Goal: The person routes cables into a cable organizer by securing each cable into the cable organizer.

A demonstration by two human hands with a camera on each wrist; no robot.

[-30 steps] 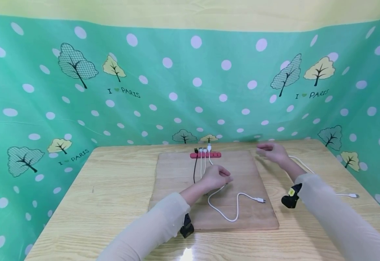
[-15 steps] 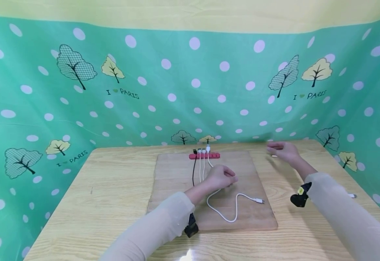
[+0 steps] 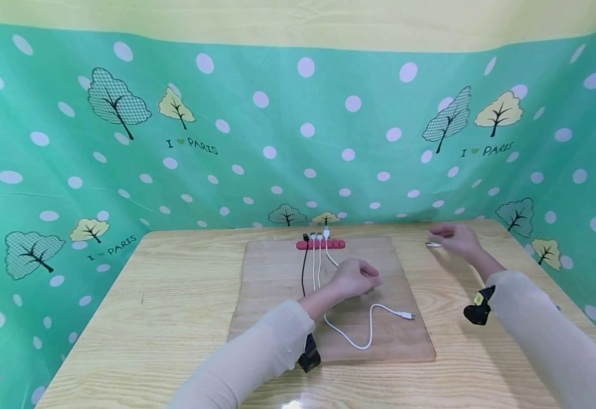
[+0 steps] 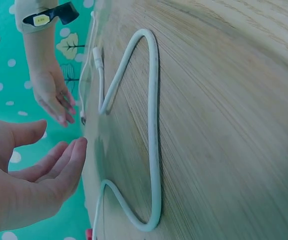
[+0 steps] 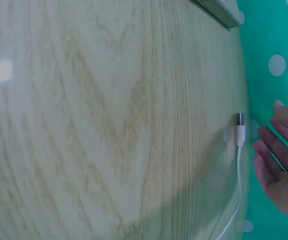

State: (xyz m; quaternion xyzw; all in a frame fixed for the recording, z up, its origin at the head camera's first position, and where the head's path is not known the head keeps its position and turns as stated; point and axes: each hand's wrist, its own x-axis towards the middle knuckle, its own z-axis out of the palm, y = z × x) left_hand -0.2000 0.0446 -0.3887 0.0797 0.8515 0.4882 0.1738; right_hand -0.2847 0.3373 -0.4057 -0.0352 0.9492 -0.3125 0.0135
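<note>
Over the wooden board (image 3: 272, 307) hovers my left hand (image 3: 354, 278), fingers loosely bent and holding nothing; the left wrist view shows a gap between thumb and fingers. Below it a white charging cable (image 4: 155, 125) lies in a wavy curve, its plug (image 3: 407, 315) near the board's right side. My right hand (image 3: 458, 240) is above the table to the right of the board, its fingers (image 5: 276, 147) relaxed with nothing between them. Close by it, a second white cable's USB plug (image 5: 240, 131) lies on the table. The right forearm hides most of that cable in the head view.
A red cable holder (image 3: 337, 244) at the board's far edge keeps several cables, one black (image 3: 304, 270) and the others white, with their plugs upright. A polka-dot curtain (image 3: 236, 187) hangs behind the wooden table (image 3: 185, 295).
My right hand has moved right, uncovering the USB plug on the table. My left hand has shifted slightly right over the board. The cable on the board stays as it was.
</note>
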